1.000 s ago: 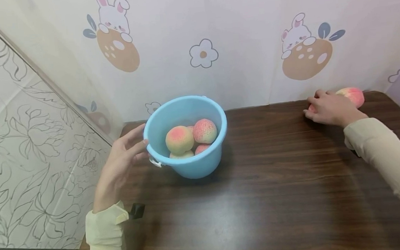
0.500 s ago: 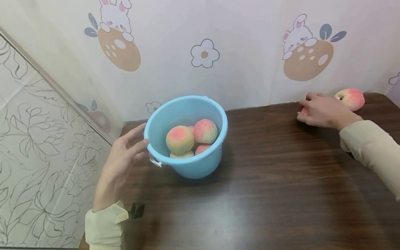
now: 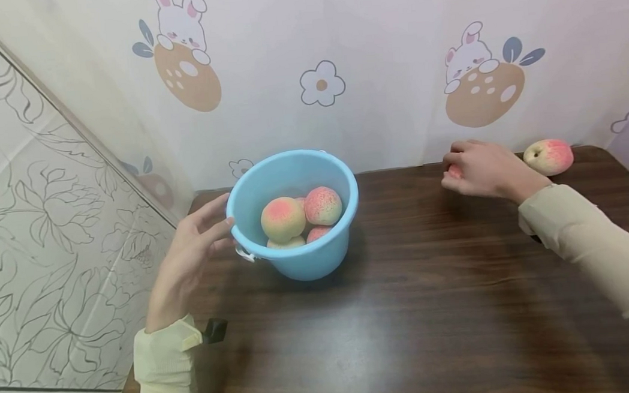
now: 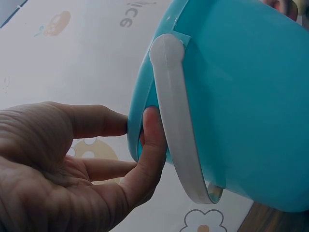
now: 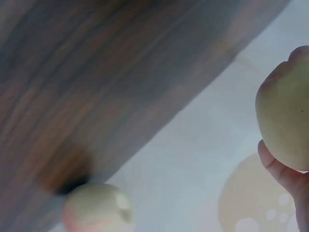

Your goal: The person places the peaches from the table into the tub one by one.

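Note:
A light blue bucket (image 3: 313, 262) with a white handle (image 4: 178, 116) stands on the brown table, tilted slightly toward me in the head view. Several pink and yellow peaches (image 3: 283, 219) lie inside it. My left hand (image 3: 188, 252) pinches the bucket's rim (image 4: 137, 116) at its left side, thumb and fingers on either face. Off to the right, my right hand (image 3: 487, 169) grips another peach (image 5: 285, 111), mostly hidden by the hand in the head view. One more peach (image 3: 550, 157) lies on the table just right of that hand.
Behind the brown wooden table (image 3: 433, 285) rises a pale wall (image 3: 384, 96) with rabbit and flower prints. A white panel (image 3: 58, 248) with line-drawn flowers borders the left side. Dark wood lies between the bucket and my right hand.
My right hand has moved left along the wall with its peach, away from the other peach, which is now in fuller view. The left hand and bucket have stayed in place.

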The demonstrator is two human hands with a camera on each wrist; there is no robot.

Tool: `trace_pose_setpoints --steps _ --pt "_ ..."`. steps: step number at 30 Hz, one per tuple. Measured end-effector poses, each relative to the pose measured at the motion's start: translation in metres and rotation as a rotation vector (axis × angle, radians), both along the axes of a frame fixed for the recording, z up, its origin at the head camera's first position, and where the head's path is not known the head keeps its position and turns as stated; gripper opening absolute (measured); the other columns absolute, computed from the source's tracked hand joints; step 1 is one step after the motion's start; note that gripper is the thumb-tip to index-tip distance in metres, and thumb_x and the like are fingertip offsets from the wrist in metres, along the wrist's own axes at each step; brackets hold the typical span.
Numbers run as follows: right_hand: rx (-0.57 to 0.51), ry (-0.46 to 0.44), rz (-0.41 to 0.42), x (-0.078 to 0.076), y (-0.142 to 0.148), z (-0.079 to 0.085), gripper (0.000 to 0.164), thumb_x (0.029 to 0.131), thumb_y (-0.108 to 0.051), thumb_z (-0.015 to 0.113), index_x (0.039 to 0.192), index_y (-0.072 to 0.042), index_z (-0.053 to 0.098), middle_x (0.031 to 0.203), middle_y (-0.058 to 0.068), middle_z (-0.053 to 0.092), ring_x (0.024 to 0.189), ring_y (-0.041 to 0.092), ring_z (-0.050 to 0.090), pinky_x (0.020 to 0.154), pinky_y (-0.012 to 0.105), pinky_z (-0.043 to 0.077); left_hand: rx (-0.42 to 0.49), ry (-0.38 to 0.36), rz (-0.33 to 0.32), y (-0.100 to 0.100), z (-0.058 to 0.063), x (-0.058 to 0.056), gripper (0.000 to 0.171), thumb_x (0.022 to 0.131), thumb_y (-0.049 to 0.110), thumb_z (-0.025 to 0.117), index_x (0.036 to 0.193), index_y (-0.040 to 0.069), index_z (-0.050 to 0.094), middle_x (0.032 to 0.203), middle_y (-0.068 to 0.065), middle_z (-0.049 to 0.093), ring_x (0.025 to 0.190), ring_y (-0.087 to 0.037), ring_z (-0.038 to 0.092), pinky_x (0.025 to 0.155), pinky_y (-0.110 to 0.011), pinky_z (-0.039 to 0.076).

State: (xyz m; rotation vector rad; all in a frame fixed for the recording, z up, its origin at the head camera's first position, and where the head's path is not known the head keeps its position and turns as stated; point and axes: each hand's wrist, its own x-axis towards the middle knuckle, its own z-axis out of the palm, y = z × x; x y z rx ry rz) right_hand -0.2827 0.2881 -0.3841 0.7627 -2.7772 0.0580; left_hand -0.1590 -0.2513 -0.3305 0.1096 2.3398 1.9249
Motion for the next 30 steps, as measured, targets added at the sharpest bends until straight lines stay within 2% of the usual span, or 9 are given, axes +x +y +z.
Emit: trace_pose_setpoints --steps 9,20,26,30 --pt "-0.094 0.153 0.14 0.01 -0.037 0.02 0.017 0.081 -0.027 0.066 0.089 -0.018 0.079 0.092 0.004 0.064 0.077 0.022 0.057 0.058 0.038 0.046 -0.001 0.004 -0.005 -0.001 -0.001 -0.001 0.056 0.102 0.011 0.063 0.156 0.007 0.047 0.158 -0.013 0.049 0.113 -0.015 0.073 0.093 -0.027 0.063" --pt "-0.139 0.212 0.305 0.023 -0.084 0.057 0.022 0.083 -0.025 0.062 0.092 -0.014 0.079 0.094 0.005 0.065 0.08 0.022 0.055 0.064 0.034 0.044 0.002 0.007 -0.008 -0.001 0.0 0.0 0.055 0.102 0.01 0.063 0.155 0.007 0.048 0.159 -0.013 0.049 0.115 -0.015 0.072 0.093 -0.027 0.064" --pt "-0.153 0.275 0.403 0.027 -0.109 0.08 0.021 0.083 -0.025 0.064 0.09 -0.011 0.077 0.091 0.009 0.066 0.076 0.024 0.055 0.06 0.034 0.046 -0.013 0.006 -0.008 -0.001 0.001 -0.001 0.055 0.102 0.011 0.063 0.156 0.008 0.048 0.158 -0.013 0.049 0.116 -0.016 0.072 0.094 -0.026 0.063" --pt "-0.168 0.303 0.433 0.028 -0.123 0.091 0.02 0.082 -0.025 0.063 0.087 -0.01 0.075 0.092 0.01 0.066 0.076 0.026 0.057 0.06 0.036 0.047 -0.008 0.005 -0.008 -0.001 0.001 -0.001 0.055 0.102 0.01 0.062 0.156 0.007 0.047 0.158 -0.014 0.049 0.116 -0.016 0.072 0.093 -0.026 0.063"
